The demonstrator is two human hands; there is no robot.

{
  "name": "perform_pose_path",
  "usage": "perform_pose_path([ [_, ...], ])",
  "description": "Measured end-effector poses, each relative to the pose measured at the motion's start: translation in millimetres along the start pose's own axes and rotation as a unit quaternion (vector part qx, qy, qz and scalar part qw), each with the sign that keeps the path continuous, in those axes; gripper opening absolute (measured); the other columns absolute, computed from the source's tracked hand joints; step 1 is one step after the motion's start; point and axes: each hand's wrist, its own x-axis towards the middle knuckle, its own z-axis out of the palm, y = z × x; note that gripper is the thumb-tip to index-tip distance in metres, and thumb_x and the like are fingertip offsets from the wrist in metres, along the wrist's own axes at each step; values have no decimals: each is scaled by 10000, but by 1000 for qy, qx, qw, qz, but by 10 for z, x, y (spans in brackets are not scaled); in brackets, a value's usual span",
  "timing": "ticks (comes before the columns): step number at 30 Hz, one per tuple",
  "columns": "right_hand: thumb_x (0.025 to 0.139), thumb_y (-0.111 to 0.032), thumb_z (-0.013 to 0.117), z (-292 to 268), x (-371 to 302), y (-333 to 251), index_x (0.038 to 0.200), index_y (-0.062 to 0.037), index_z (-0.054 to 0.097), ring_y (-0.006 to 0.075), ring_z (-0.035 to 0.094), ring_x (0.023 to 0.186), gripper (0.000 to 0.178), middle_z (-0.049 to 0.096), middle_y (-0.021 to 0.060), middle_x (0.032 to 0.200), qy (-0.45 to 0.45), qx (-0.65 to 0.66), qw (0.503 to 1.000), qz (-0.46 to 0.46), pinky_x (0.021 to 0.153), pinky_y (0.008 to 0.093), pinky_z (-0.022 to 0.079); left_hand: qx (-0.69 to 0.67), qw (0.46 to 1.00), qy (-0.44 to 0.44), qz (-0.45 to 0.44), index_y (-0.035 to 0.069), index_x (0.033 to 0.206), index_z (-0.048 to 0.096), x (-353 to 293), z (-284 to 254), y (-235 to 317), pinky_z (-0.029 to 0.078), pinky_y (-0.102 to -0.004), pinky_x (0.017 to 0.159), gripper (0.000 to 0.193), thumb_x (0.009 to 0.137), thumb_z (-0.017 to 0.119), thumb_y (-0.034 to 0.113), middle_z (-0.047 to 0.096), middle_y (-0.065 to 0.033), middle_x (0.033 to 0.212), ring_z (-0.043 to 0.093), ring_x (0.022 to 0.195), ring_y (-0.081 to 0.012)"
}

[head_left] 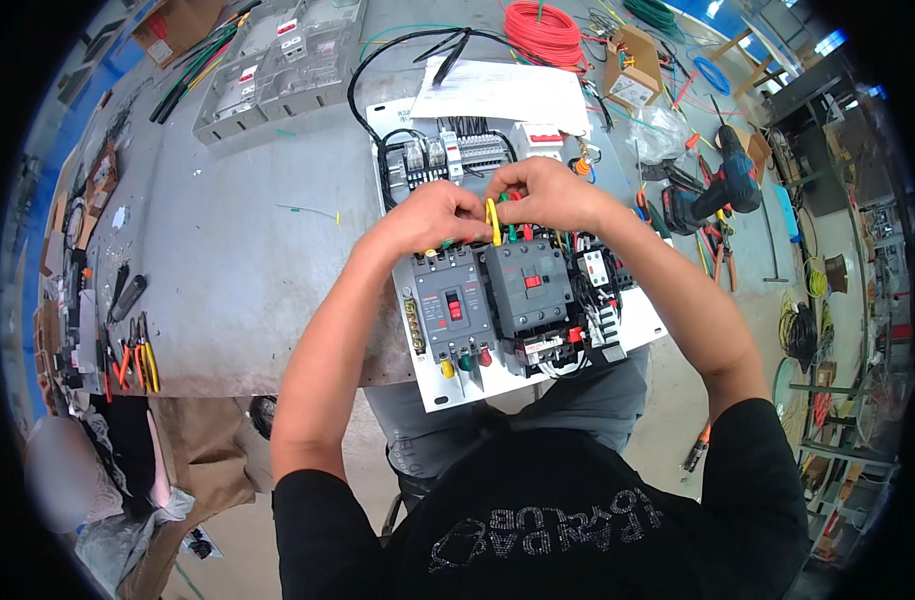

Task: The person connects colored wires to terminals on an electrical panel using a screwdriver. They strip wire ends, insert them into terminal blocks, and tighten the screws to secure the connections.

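Note:
A white mounting plate (439, 400) with electrical parts lies at the table's front edge, slightly tilted in view. Both hands meet over its middle, around a bent yellow wire (493, 222). My right hand (549, 195) pinches this wire from the right, its fingers closed near the upper bend. From the left, my left hand (439, 215) has its fingers closed against the wire lower down. Just below the hands sit a grey circuit breaker (450, 303) with a red switch and a dark grey contactor (529, 282). Green and red wire ends (525, 232) show beside the yellow one, partly hidden by my fingers.
Paper sheets (502, 92) overlap the plate's far edge. A cordless drill (729, 180) and pliers stand to the right; more pliers (137, 362) lie at the left. Clear plastic housings (307, 75), a red wire coil (543, 32) and a small carton (632, 68) are farther back.

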Motion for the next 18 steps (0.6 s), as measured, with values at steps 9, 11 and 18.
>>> perform_pose_path([
  [9,878,-201,807,34,67,-146,1020,-20,790,196,683,773,231,751,118,861,-2,-88,995,51,740,350,543,163,986,-7,23,39,991,829,69,-73,8,541,-363,681,226,855,846,218,762,-117,805,695,689,-203],
  [11,873,-225,805,50,69,-123,1017,-30,799,238,700,768,243,755,136,855,2,-82,995,52,734,372,552,167,985,-13,35,44,1002,831,93,-73,-20,541,-360,678,220,863,839,214,764,-112,801,696,688,-204],
  [18,866,-237,791,120,33,-92,952,-35,777,327,724,752,220,746,183,840,31,-47,997,45,714,429,560,185,980,-11,68,53,999,828,119,-69,-96,525,-374,655,190,897,806,211,743,-115,765,650,643,-203],
])
